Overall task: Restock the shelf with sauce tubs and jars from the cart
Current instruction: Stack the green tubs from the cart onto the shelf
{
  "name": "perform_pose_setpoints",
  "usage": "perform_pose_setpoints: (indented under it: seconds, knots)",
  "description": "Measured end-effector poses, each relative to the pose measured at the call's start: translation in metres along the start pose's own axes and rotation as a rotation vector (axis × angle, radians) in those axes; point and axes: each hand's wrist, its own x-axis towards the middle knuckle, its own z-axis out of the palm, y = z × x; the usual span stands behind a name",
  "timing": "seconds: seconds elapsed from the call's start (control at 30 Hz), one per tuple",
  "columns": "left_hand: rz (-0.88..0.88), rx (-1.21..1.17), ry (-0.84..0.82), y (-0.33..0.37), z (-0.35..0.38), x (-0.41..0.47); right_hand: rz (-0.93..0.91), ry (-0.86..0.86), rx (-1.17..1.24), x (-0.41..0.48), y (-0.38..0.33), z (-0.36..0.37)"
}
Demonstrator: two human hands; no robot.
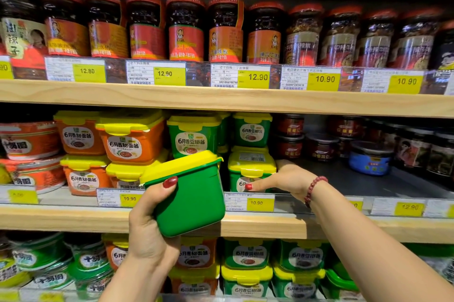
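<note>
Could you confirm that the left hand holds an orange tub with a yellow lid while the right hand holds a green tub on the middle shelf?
No: in the head view the held tub in the left hand is green, not orange. Its lid is yellow, and the right hand holds a shelved green tub on the middle shelf.

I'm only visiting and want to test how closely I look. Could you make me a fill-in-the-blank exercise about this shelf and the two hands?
1. The left hand holds a green tub whose lid is ____.
2. The right hand grips a shelved tub, and its wrist wears a bracelet of ____ beads.
3. The price tag just below the right hand reads ____.
4. The square tubs directly left of the held tub have ____ bodies.

Missing words: yellow; red; 10.90; orange.
</note>
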Motion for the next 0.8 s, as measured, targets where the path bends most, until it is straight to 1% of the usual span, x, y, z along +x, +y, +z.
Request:
perform_pose_setpoints:
  seconds: [0.17, 0.27, 0.4, 0.47, 0.5, 0.57, 0.6, 0.63, 0.67, 0.73, 0.8]
  knots:
    - [0.003, 0.009, -0.003, 0.001, 0.002, 0.0, -0.01, 0.01, -0.036, -0.002, -0.002, 0.0]
    - [-0.008, 0.008, -0.031, 0.001, 0.004, -0.001, -0.058, 0.024, -0.079, -0.005, -0.005, -0.002]
    - [-0.011, 0.017, -0.069, 0.001, 0.01, 0.003, -0.148, 0.101, -0.141, -0.029, -0.021, -0.011]
    - [-0.008, 0.016, -0.082, -0.001, 0.013, 0.006, -0.253, 0.18, -0.166, -0.045, -0.029, -0.011]
    - [-0.006, 0.009, -0.088, -0.003, 0.015, 0.007, -0.327, 0.247, -0.176, -0.053, -0.031, -0.009]
    - [0.005, 0.004, -0.101, -0.007, 0.019, 0.009, -0.532, 0.412, -0.176, -0.07, -0.032, -0.003]
    - [0.006, 0.006, -0.111, -0.009, 0.022, 0.009, -0.63, 0.468, -0.144, -0.078, -0.032, 0.001]
    - [0.004, 0.009, -0.126, -0.012, 0.025, 0.01, -0.712, 0.485, -0.082, -0.087, -0.03, 0.007]
    - [0.002, 0.015, -0.135, -0.014, 0.027, 0.011, -0.768, 0.466, -0.004, -0.094, -0.028, 0.012]
    - [0.005, 0.028, -0.13, -0.019, 0.032, 0.012, -0.819, 0.4, 0.131, -0.104, -0.023, 0.024]
    - [0.01, 0.045, -0.109, -0.024, 0.038, 0.014, -0.838, 0.372, 0.207, -0.107, -0.017, 0.03]
